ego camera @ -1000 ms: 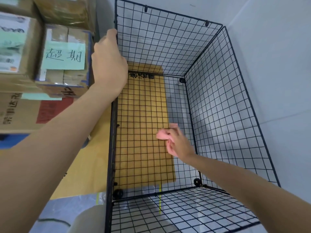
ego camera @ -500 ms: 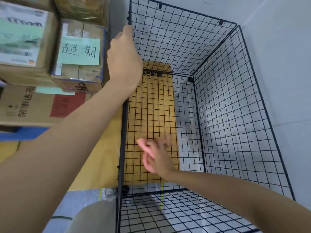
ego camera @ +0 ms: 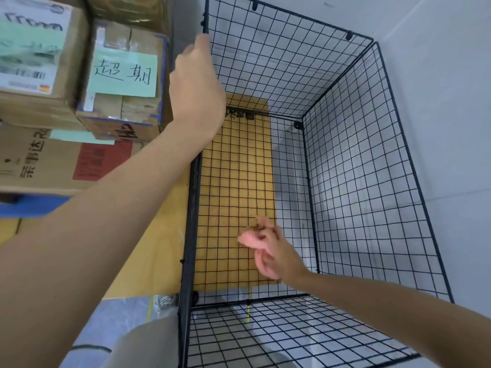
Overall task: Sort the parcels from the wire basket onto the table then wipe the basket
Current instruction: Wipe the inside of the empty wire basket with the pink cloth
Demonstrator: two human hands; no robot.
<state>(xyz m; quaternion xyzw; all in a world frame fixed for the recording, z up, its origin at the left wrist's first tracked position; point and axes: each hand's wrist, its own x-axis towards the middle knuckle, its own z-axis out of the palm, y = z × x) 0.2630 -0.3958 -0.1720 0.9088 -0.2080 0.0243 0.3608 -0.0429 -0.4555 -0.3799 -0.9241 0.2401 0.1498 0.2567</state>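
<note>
The black wire basket [ego camera: 358,166] stands open below me with nothing inside it. My left hand [ego camera: 198,86] grips the top rim of its left wall near the far corner. Down inside, my right hand [ego camera: 276,251] holds a small pink cloth [ego camera: 249,239] against the mesh floor, close to the left wall. A yellow-brown cardboard sheet [ego camera: 236,187] lies under the basket and shows through the mesh.
Stacked cardboard boxes [ego camera: 122,81] with green paper labels stand tight against the basket's left side. A pale wall [ego camera: 446,102] runs along the right and back. Clear plastic wrap [ego camera: 127,312] lies on the floor at the lower left.
My right hand swept the pink cloth leftward across the basket floor, then back a little to the right. My left hand kept its hold on the rim.
</note>
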